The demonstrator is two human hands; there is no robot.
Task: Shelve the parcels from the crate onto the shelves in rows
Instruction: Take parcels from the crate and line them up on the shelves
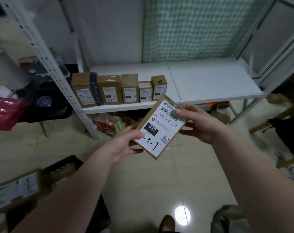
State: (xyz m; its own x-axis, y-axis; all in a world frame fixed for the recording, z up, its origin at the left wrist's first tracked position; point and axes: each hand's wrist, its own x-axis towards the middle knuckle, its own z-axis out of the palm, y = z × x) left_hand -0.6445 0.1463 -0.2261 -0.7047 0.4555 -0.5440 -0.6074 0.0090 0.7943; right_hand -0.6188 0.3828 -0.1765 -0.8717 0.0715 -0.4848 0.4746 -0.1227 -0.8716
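White shelf, five upright parcels

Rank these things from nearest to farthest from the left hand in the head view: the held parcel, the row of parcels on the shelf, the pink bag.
1. The held parcel: in the left hand, touching it.
2. The row of parcels: standing on the white shelf, above the hands.
3. The pink bag: far left edge.

Five parcels are lined in a row at the shelf's left end | one parcel is held before it, between left hand and right hand | crate is set lower left on the floor.
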